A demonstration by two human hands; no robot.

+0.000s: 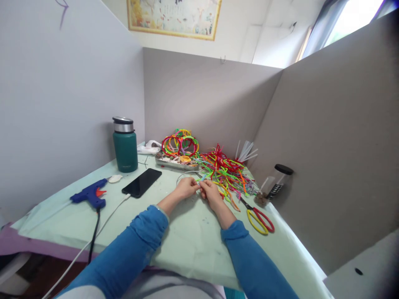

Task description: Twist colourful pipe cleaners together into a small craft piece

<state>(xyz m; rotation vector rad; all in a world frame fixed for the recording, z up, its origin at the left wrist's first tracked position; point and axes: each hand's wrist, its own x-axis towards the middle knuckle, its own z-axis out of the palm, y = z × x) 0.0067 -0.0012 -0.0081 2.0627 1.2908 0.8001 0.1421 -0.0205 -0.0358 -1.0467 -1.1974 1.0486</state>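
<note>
Left hand [187,187] and right hand [210,193] pinch a pale blue strip [203,178] over the middle of the table [193,241].
Both hands have fingertips closed, nearly touching. The green bottle [125,150] near the back left corner has writing too tiny to read. A phone [142,182] and a glue gun [90,193] lie toward the left edge. Fuzzy sticks [220,161] crowd the back right corner, and scissors [252,208] lie near the right edge.

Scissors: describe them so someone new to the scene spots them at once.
On the pale green table, go to the bright tangled pile at the back, then towards the wearer, right of the right hand. The scissors lie there, dark blades pointing towards the pile. One yellow and one red handle loop set them apart from the loose strips.
</note>
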